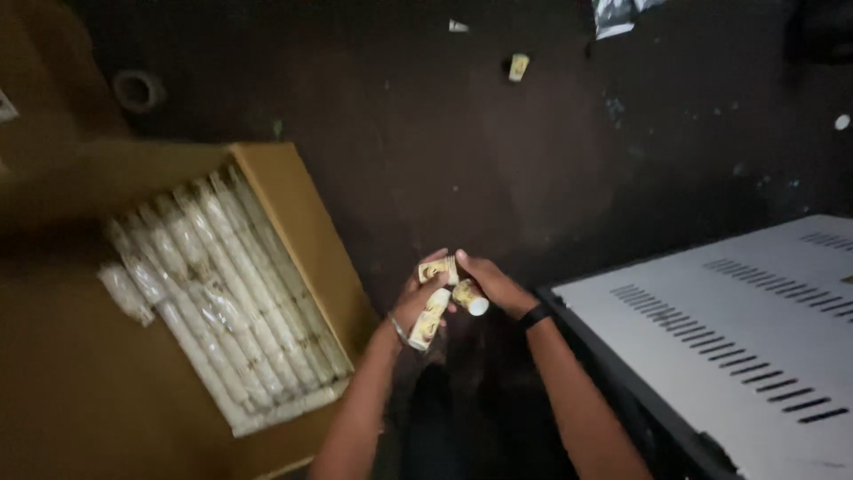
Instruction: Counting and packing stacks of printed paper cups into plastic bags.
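Observation:
Both my hands meet low in the middle of the view over a dark floor. My left hand (416, 302) grips a short stack of small printed paper cups (430, 318), with another cup (435, 268) at its fingertips. My right hand (493, 286) holds one cup (470, 298) on its side, its white rim facing right. The cups touch each other between the hands. A bracelet sits on my left wrist and a dark band on my right wrist.
An open cardboard box (293, 222) on the left holds several long plastic-wrapped sleeves of cups (227, 298). A white metal cabinet top with vent slots (737, 329) fills the lower right. A loose cup (518, 67) and a tape roll (138, 89) lie on the floor farther away.

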